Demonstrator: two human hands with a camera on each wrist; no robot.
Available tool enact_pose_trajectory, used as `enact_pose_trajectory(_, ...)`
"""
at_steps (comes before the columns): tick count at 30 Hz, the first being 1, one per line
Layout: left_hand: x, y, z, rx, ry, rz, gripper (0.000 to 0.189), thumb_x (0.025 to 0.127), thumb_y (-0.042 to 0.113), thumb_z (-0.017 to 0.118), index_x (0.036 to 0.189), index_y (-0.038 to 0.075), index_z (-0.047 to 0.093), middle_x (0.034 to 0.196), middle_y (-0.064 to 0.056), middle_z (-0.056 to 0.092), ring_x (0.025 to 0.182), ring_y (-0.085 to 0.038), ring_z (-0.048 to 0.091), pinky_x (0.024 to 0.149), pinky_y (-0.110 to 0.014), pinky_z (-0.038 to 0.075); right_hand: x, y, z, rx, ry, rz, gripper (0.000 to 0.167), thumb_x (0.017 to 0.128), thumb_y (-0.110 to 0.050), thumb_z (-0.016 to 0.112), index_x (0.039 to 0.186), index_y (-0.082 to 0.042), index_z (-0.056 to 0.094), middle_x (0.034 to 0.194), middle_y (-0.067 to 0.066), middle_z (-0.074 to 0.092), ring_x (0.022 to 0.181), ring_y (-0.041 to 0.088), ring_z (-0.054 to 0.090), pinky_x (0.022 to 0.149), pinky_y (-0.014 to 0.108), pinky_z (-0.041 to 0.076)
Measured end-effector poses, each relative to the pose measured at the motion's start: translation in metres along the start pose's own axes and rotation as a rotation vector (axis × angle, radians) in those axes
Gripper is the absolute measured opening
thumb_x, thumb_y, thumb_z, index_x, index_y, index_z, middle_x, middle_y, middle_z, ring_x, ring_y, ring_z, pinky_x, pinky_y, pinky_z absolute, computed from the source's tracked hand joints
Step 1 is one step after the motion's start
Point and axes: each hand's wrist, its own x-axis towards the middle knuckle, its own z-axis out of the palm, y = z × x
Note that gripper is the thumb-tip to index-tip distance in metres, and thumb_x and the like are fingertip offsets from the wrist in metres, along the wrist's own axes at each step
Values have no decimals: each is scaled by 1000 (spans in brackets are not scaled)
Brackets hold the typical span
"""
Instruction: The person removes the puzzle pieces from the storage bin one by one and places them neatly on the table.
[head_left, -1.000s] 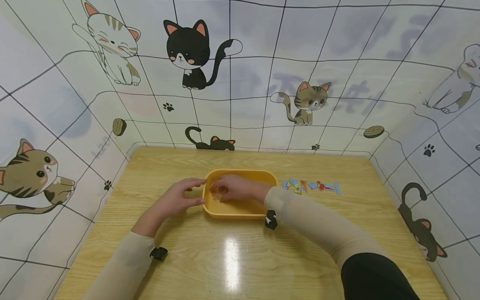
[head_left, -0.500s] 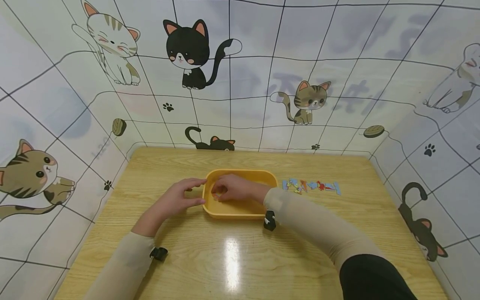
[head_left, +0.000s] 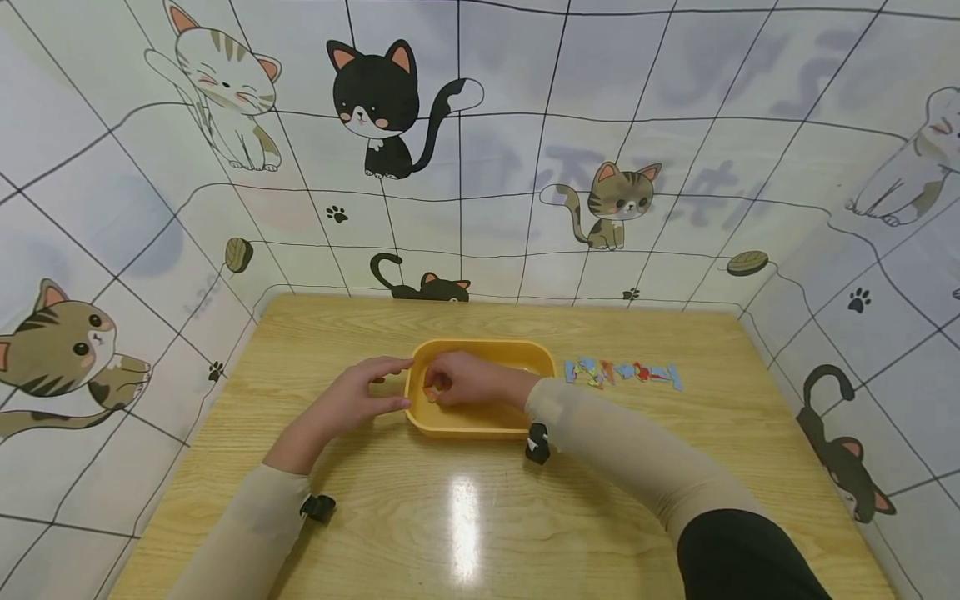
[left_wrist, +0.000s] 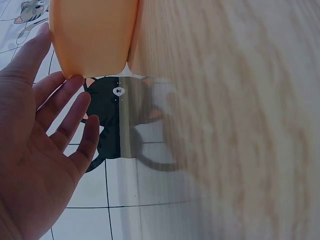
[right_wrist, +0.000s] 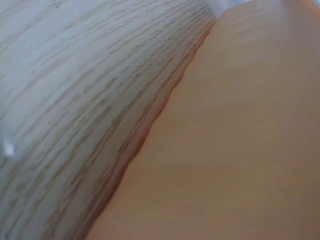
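Note:
A yellow plastic tray (head_left: 480,432) with rounded corners stands on the wooden table. My right hand (head_left: 474,379) reaches down inside its left part, with thumb and index finger pinched together at a small puzzle piece (head_left: 431,396); the piece is mostly hidden. My left hand (head_left: 358,392) steadies the tray's left end with fingers and thumb spread, fingertips touching the outer wall. In the left wrist view, the left hand (left_wrist: 45,125) has loosely extended fingers at the tray wall (left_wrist: 95,37). The right wrist view shows only the tray's side (right_wrist: 225,130) and tabletop.
Right of the tray lies a row of joined colourful puzzle pieces (head_left: 624,372), near my right forearm. Walls printed with cartoon cats stand behind and on both sides of the wooden table (head_left: 390,517).
My right hand has shifted slightly inside the tray, and its fingers now cover more of the small piece. My left hand and the tray have stayed in place.

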Motion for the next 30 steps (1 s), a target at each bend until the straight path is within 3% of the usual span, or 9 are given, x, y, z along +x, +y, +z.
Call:
enact_pose_trajectory(10,3,0,-1,1,-9,11,67,98,34,89,157,15,64,157,-5,63,142,-36,59,118,-60,50,-13,8,-7,68,34,-2,23,96,-13,81,118,-9,74,104,-3,68,95,12,61,87,26,54)
enact_pose_trajectory(20,3,-2,-1,-4,-1,14,68,96,31,90,157,15,64,156,-5,64,140,-36,60,118,-60,50,-46,3,-26,89,91,37,22,99,-12,81,120,-7,74,103,0,66,90,12,60,82,28,55)
enact_pose_trajectory(30,2,-2,0,4,-2,1,69,96,31,90,157,15,64,158,-6,63,139,-38,60,118,-60,50,-80,6,-41,88,144,62,20,106,-24,77,121,-11,73,104,0,67,90,14,62,81,32,57)
